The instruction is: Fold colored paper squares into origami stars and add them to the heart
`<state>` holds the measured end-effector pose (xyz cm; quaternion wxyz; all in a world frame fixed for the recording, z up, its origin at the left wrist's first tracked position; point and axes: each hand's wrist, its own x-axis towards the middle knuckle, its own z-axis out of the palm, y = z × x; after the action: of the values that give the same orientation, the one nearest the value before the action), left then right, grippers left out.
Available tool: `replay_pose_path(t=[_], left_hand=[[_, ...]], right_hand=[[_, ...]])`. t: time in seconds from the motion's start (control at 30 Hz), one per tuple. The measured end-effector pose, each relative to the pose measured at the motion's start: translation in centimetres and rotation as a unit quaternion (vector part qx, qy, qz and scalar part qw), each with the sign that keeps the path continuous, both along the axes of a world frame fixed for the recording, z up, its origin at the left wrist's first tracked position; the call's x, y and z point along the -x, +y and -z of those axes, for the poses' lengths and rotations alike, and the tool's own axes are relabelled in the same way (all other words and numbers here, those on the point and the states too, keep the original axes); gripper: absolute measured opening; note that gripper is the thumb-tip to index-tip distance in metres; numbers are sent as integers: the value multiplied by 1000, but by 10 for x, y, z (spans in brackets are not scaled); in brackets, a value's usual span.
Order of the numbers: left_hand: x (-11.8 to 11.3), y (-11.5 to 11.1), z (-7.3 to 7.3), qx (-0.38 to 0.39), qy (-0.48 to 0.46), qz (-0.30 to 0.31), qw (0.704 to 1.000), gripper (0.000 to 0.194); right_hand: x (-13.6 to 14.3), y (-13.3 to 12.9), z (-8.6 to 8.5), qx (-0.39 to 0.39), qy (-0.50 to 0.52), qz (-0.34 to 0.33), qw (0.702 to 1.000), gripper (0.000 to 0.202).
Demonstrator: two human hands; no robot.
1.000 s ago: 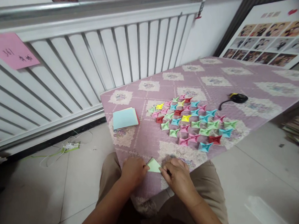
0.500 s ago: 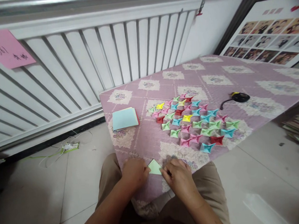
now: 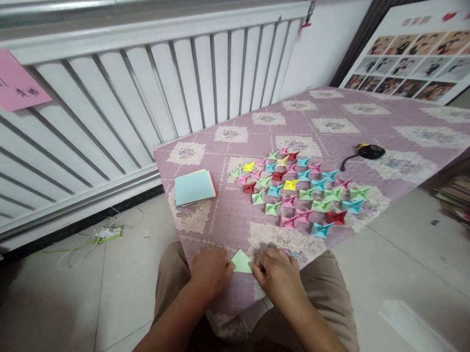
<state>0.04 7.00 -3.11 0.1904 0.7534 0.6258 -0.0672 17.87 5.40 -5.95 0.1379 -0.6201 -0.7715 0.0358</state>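
A light green sheet of origami paper (image 3: pixel 241 261), folded to a triangle with its point away from me, lies flat near the table's close corner. My left hand (image 3: pixel 212 269) is closed at the paper's left corner, fingers curled and thumb against it. At the right corner, my right hand (image 3: pixel 276 271) is closed too, its thumb and fingertips on the paper's edge. Beyond my hands stand several folded paper pieces (image 3: pixel 290 185) in pink, green, blue, yellow and red, set out in slanting rows. A stack of square coloured paper (image 3: pixel 196 187), blue on top, rests at the left.
A floral purple tablecloth (image 3: pixel 226 224) covers the table. A black object with a strap (image 3: pixel 371 151) lies toward the right. Behind the table is a white radiator (image 3: pixel 197 77) bearing a pink note (image 3: pixel 8 78). A photo board (image 3: pixel 418 53) leans at the back right. A power strip (image 3: pixel 109 234) lies on the floor.
The view has shifted slightly, so the table items appear a little further left. Both hands stay at the corners of the green paper, with hardly any movement.
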Motion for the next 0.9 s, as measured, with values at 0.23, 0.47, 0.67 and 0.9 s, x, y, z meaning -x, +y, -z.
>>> replay_pose_path(t=[0.23,0.47,0.67,0.9], left_hand=[[4,-3,5,-21,-19,16,999,19],[9,-6,15,-128,-58,233,962,22],[12,-6,15,-141,-74,267,950,25],[13,1,17,-118,-109,259,953,24]], right_hand=[[1,-1,-1,-18,13,-4,1000,20],[0,-6,-1,-27,70,17,997,15],[-6,-11,2,-38,115,18,993,7],[11,-34,9,-113,89,-101,984,18]])
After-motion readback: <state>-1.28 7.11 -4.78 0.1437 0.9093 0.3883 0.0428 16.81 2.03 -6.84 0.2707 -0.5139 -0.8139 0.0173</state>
